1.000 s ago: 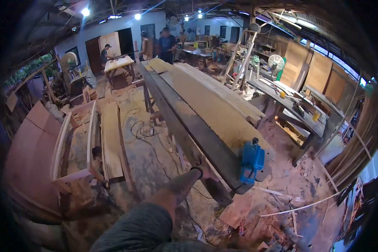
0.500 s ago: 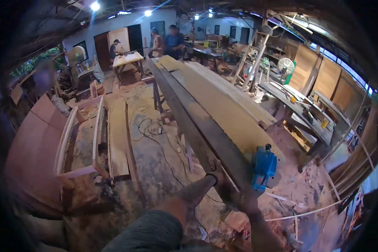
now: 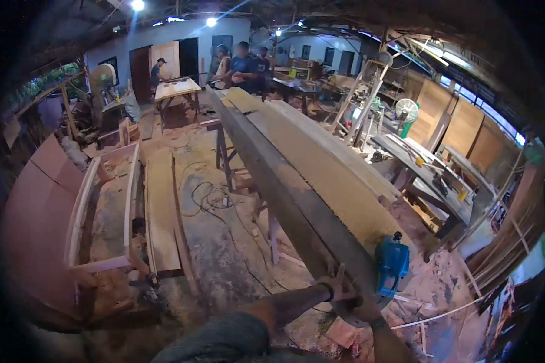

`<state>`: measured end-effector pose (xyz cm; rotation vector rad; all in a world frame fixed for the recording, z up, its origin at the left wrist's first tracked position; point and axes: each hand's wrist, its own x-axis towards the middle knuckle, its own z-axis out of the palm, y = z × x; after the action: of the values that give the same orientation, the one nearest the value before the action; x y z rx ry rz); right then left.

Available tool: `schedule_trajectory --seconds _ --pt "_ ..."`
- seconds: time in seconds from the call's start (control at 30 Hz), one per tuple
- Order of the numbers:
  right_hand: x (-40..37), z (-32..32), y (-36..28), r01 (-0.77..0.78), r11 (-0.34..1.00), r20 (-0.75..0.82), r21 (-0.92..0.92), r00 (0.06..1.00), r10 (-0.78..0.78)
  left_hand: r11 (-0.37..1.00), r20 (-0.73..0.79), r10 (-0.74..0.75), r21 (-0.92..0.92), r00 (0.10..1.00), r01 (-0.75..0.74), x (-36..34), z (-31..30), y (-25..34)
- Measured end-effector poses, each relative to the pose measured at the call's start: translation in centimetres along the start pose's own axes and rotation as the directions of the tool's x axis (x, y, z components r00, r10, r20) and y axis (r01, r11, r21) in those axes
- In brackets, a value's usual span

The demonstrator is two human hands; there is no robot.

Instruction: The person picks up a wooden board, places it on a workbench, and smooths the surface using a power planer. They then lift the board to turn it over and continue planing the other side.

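Note:
A long dark board (image 3: 284, 209) stretches away from me, its near end under my hands. My left hand (image 3: 340, 287), with a dark band at the wrist, rests against the board's left face near that end, a couple of fingers extended and apart. Close beside it, my right hand (image 3: 367, 310) is at the board's near end; its fingers are dim and blurred, so I cannot make out its grip. A blue electric planer (image 3: 393, 264) sits just right of my hands, at the near end of the sawdust-covered boards (image 3: 321, 175).
On the floor at left lie a wooden frame (image 3: 100, 265) and a plank (image 3: 161, 221). A cable (image 3: 212, 196) coils beside the board's supports. At right stands a workbench (image 3: 427, 172) with tools. Several people (image 3: 241, 66) are at the back. Wood scraps cover the floor.
My hands have come closer together at the board's near end, the left sliding toward me. A thin pale strip seen between them earlier no longer shows clearly. The view has shifted slightly.

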<state>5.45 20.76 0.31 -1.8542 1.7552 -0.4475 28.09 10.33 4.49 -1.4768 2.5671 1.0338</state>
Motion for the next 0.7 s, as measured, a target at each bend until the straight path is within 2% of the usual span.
schedule_trajectory --seconds 0.03,0.1,0.2,0.27,0.3,0.33,0.37,0.4,0.47,0.53,0.63,0.7 --pt "0.2 -0.1 0.4 0.022 0.998 0.013 -0.052 1.000 -0.022 0.999 -0.049 0.051 0.014 0.997 -0.050 1.2 1.5 -0.6" --pt "1.1 1.0 2.0 0.068 0.988 0.044 -0.142 0.997 -0.062 0.973 -0.013 0.217 0.086 0.976 -0.215 0.9 0.1 -2.0" --pt "0.0 0.9 2.4 0.137 0.983 -0.104 0.121 0.987 -0.124 0.878 0.085 0.440 0.166 0.894 -0.448 -1.8 -1.9 -5.9" --pt "-0.3 0.8 2.2 0.040 0.997 -0.028 0.065 0.999 -0.038 0.824 -0.011 0.567 0.008 0.824 -0.567 -3.4 -1.4 -10.1" --pt "-0.3 0.7 1.8 -0.007 0.999 0.008 0.040 1.000 0.006 0.777 -0.144 0.591 -0.163 0.794 -0.608 -4.3 0.2 -13.6" --pt "-0.4 0.6 1.5 -0.053 0.998 0.043 0.014 0.998 0.053 0.847 0.016 0.451 -0.321 0.892 -0.422 -5.1 2.6 -17.4" --pt "-0.5 0.2 1.2 -0.098 0.995 0.078 -0.014 0.992 0.099 0.878 0.199 0.308 -0.435 0.931 -0.198 -6.1 4.0 -20.9" --pt "-0.7 -0.4 0.7 -0.144 0.989 0.115 -0.043 0.982 0.149 0.880 0.306 0.258 -0.466 0.916 -0.092 -7.6 5.2 -24.1" --pt "-0.9 -2.0 -3.3 -0.154 0.986 0.076 -0.072 0.984 0.159 0.881 0.358 0.286 -0.462 0.889 -0.097 -11.6 6.8 -29.2" --pt "-1.4 -3.3 -7.4 -0.218 0.976 0.086 -0.020 0.972 0.219 0.859 0.350 0.317 -0.500 0.882 -0.110 -14.9 7.4 -31.7" --pt "-1.4 -4.2 -10.0 -0.298 0.943 0.135 0.147 0.951 0.279 0.825 0.283 0.337 -0.549 0.898 -0.136 -16.4 9.0 -30.9" --pt "-1.5 -4.1 -9.4 -0.254 0.935 0.114 0.246 0.966 0.232 0.858 0.305 0.266 -0.507 0.914 -0.080 -14.3 9.2 -27.9"
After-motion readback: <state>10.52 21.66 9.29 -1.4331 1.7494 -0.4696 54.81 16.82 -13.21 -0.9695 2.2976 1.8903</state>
